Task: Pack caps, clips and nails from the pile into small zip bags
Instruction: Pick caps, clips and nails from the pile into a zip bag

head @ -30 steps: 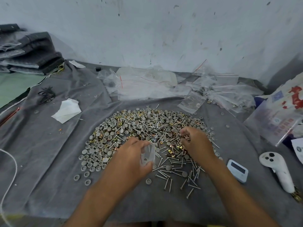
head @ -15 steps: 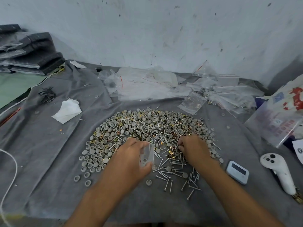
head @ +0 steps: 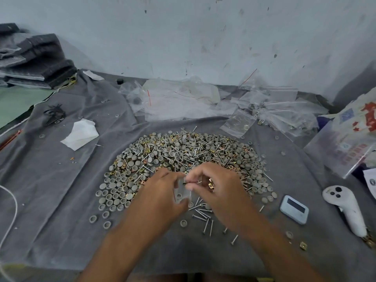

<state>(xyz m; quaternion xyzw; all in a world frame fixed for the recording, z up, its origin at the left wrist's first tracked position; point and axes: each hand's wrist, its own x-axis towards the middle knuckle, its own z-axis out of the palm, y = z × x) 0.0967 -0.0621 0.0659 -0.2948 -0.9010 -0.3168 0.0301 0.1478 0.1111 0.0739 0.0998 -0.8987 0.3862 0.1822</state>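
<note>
Left hand (head: 162, 192) fingers are curled round a small zip bag (head: 182, 190), which is held upright just above the near edge of the pile (head: 183, 155), while a thin dark nail (head: 188, 182) is pinched in the curled fingertips of the right hand (head: 215, 186) at the bag's mouth. Whether the mouth is actually held apart cannot be told, since it is hidden between the two hands. A miss is judged the likeliest fault: if the mouth sags shut or the nail is tilted, the point could catch the thin film, pierce it, or be dropped back among the loose nails (head: 205, 216) lying directly under the hands. Caps and clips spread away beyond both hands across the grey cloth (head: 50, 180). To the right of the right hand, a pale timer (head: 294, 209) and a white controller (head: 345, 210) are set apart from the pile, so a wide sweep that way could knock them. Beyond the pile, heaped clear bags (head: 203, 98) lie against the wall. More open cloth is left beside the left hand, where only a folded tissue (head: 81, 133) lies further off.
</note>
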